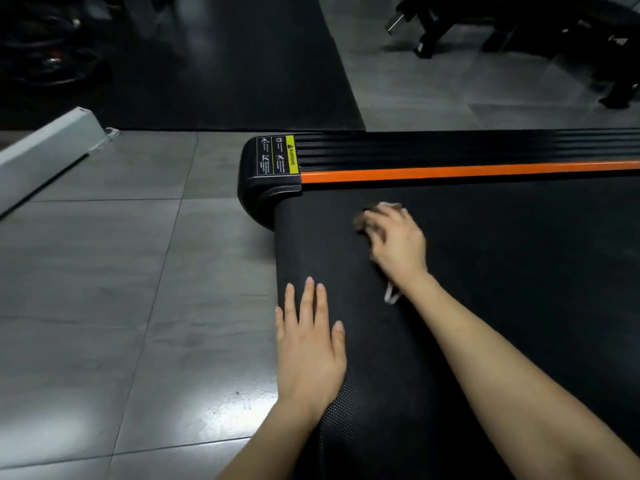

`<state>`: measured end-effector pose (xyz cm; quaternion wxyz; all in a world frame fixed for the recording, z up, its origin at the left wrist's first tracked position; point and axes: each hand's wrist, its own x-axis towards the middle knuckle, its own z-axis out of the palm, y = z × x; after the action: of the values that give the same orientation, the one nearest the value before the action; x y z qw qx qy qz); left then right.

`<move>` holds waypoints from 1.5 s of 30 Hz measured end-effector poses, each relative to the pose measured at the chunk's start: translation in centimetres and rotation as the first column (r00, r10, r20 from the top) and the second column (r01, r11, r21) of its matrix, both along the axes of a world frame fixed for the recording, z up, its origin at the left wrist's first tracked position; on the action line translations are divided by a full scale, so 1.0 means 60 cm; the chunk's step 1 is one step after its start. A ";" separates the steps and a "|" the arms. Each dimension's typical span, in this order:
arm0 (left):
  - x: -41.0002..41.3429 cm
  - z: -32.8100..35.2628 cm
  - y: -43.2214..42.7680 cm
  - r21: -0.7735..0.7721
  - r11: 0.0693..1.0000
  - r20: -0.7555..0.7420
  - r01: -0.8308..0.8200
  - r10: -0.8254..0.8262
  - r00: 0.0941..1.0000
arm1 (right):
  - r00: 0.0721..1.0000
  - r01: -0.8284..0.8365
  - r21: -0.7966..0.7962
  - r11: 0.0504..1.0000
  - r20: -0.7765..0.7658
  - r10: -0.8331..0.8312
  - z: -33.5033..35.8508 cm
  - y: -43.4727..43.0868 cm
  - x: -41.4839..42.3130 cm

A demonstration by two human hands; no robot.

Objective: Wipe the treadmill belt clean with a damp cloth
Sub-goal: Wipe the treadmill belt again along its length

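Right hand (pixel 398 244) grips the cloth (pixel 389 206), fingers bent over it, on the belt (pixel 502 254) near its end and close to the orange rail (pixel 450 174). Left hand (pixel 310 348) lies flat, fingers straight, at the belt's edge.

Advised: press evenly and stroke across the full width in overlapping passes, with the left hand steadying the belt.

The hand covers most of the cloth. Blur obscures the fingers. Dampness and soiling cannot be judged.

Dim room. Glare patch on floor tiles (pixel 69 414) left of treadmill belt (pixel 502 258). Right hand (pixel 398 242) and cloth (pixel 389 205) on belt motion-blurred. Beyond belt murky, straight lines bowed.
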<state>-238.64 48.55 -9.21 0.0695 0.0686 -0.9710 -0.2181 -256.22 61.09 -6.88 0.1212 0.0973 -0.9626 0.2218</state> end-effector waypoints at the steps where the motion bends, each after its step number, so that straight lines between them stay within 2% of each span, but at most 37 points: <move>1: -0.001 0.000 0.000 -0.015 1.000 0.000 0.000 0.000 1.000 | 0.988 -0.149 0.047 0.988 -0.039 0.151 0.002 -0.016 0.028; 3: -0.001 0.000 -0.001 -0.041 0.999 -0.002 0.004 -0.004 1.000 | 0.922 -0.376 0.106 0.921 -0.057 0.383 0.000 -0.035 0.071; 5: 0.000 0.000 -0.001 -0.048 0.999 -0.003 0.010 -0.010 1.000 | 0.893 -0.431 0.155 0.889 -0.070 0.445 0.003 -0.027 0.062; 7: 0.002 -0.002 -0.002 -0.037 0.999 -0.020 0.010 -0.011 1.000 | 0.951 -0.285 0.179 0.942 -0.070 0.301 0.006 0.002 0.012; 9: 0.003 -0.006 -0.002 -0.022 1.000 -0.031 0.010 -0.010 0.999 | 1.000 0.007 0.130 0.991 -0.016 -0.005 0.006 0.034 -0.048; 11: 0.002 -0.012 -0.003 -0.019 1.000 -0.047 0.008 -0.009 0.999 | 0.964 0.250 0.062 0.966 0.073 -0.254 0.008 0.030 -0.087; 13: 0.000 -0.015 -0.002 -0.010 1.000 -0.050 0.009 -0.009 0.999 | 0.945 0.309 0.045 0.950 0.100 -0.312 0.010 -0.014 -0.106; 15: -0.002 -0.015 -0.003 -0.011 1.000 -0.047 0.013 -0.013 0.999 | 0.970 0.222 0.052 0.974 0.085 -0.226 0.013 -0.068 -0.103; 17: -0.004 -0.014 -0.003 -0.006 1.000 -0.046 0.009 -0.009 0.999 | 0.996 0.048 0.050 0.998 0.077 -0.052 0.010 -0.113 -0.077; 21: -0.003 -0.014 -0.002 0.016 1.000 -0.026 0.010 -0.010 1.000 | 0.954 -0.296 0.071 0.952 0.063 0.292 0.003 -0.137 -0.036; 23: 0.000 -0.008 -0.002 0.044 0.999 -0.008 0.012 -0.012 1.000 | 0.949 -0.315 0.094 0.944 0.065 0.310 0.001 -0.134 -0.056; 26: 0.001 0.007 -0.005 0.102 0.994 0.042 0.031 -0.035 0.998 | 0.965 -0.259 0.063 0.964 0.052 0.256 0.001 -0.138 -0.058; 29: -0.002 0.014 -0.007 0.126 0.992 0.040 0.015 -0.020 0.999 | 0.950 -0.311 0.044 0.949 0.038 0.310 0.006 -0.116 -0.009; 32: 0.001 0.013 -0.006 0.245 0.969 0.009 -0.023 0.022 1.000 | 0.930 -0.366 0.039 0.930 0.033 0.365 0.004 -0.062 0.074; 37: 0.005 0.018 -0.012 0.453 0.880 -0.010 -0.146 0.168 0.986 | 0.923 -0.383 0.017 0.924 0.057 0.381 -0.008 0.022 0.300; 40: 0.048 0.018 -0.014 0.553 0.798 0.104 -0.240 0.219 0.970 | 0.869 -0.493 0.050 0.869 0.068 0.490 0.000 0.070 0.427; 41: 0.071 0.017 -0.015 0.613 0.749 0.162 -0.251 0.191 0.968 | 0.838 -0.545 0.071 0.835 0.068 0.541 0.005 0.082 0.440; 43: 0.124 0.010 -0.023 0.766 0.595 0.237 -0.243 0.090 0.967 | 0.807 -0.589 0.158 0.792 0.067 0.586 0.013 0.086 0.406; 45: 0.164 0.010 -0.038 0.882 0.388 0.286 -0.268 0.014 0.958 | 0.895 -0.446 0.146 0.883 0.094 0.436 0.019 0.045 0.329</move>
<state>-228.79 46.29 -8.59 -0.0747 0.2030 -0.6840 -0.6967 -236.45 63.81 -5.73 0.0312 0.3167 -0.9333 0.1665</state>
